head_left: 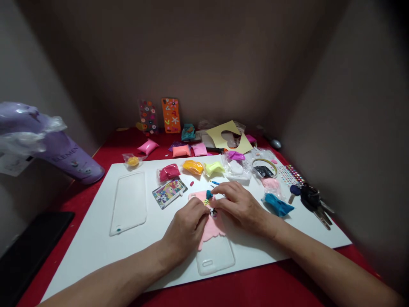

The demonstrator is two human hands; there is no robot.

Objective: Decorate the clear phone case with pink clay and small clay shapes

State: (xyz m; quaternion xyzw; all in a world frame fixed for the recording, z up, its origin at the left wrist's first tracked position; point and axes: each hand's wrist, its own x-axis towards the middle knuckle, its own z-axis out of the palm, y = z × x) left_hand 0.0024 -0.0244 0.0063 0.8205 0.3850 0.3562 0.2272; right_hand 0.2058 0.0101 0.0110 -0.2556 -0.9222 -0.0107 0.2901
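A clear phone case (pixel 213 256) lies near the front of a white board (pixel 96 238), its upper part covered with pink clay (pixel 209 228). Small teal, yellow and black clay bits sit on the pink layer. My left hand (pixel 187 230) rests on the case's left side with its fingers curled in a pinch at the decoration. My right hand (pixel 239 204) comes from the right, fingers bent and pressing on the small bits by the teal piece (pixel 209 195). What either pinch holds is too small to name.
A second clear case (pixel 129 202) and a printed card (pixel 169 192) lie to the left. Clay packets (pixel 192 166) in several colours line the board's back. A tape roll (pixel 264 167), a teal packet (pixel 277 204) and keys (pixel 311 200) sit right. A purple bottle (pixel 64 155) stands left.
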